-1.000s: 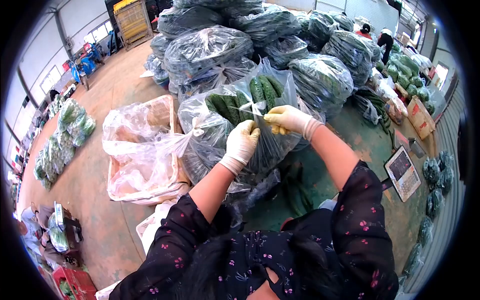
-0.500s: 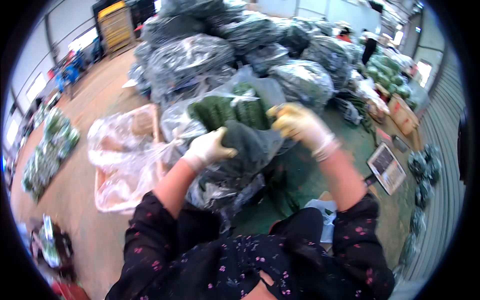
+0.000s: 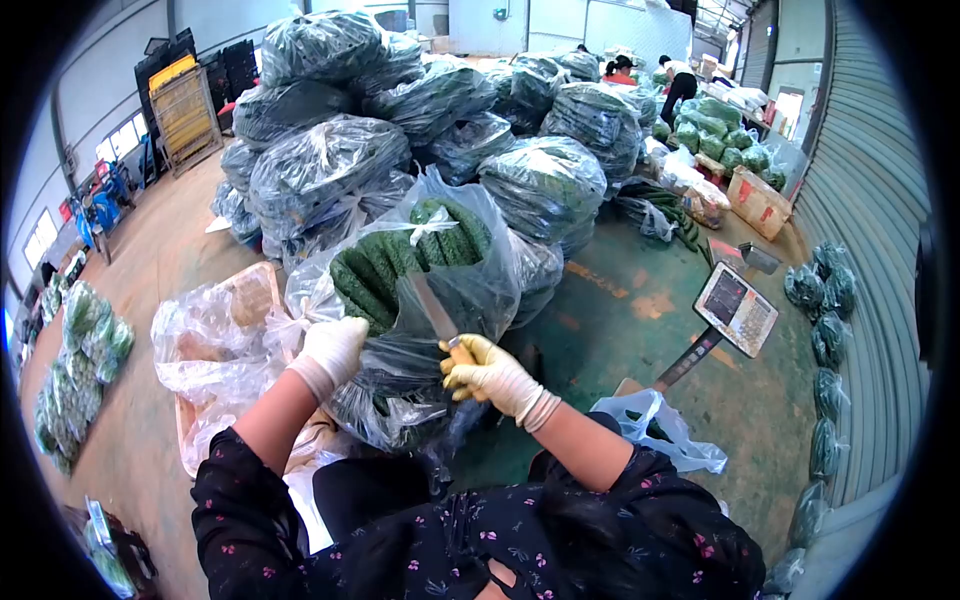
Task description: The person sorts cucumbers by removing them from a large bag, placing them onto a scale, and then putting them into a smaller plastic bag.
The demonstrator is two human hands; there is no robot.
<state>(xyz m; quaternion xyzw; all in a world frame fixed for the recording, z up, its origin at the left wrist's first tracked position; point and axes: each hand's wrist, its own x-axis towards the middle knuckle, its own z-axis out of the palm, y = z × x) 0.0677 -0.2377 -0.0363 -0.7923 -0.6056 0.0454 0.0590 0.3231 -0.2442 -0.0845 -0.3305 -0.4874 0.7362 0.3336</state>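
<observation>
A large clear plastic bag stands torn wide at the top in front of me. Dark green, bumpy cucumbers lie side by side inside it, with a white knotted strip of plastic over them. My left hand, in a pale glove, is closed on the bag's near left edge. In my gloved right hand is a knife with a yellowish handle. Its blade points up and to the left, overlapping the bag's near side in this view.
A pink crate draped with clear plastic stands at left. Filled bags are piled behind. To the right are a scale display on a post and a white plastic bag. Two people are far back.
My right hand has come down and left, and the knife blade now shows over the bag. My left hand has moved down and left. The view has shifted.
</observation>
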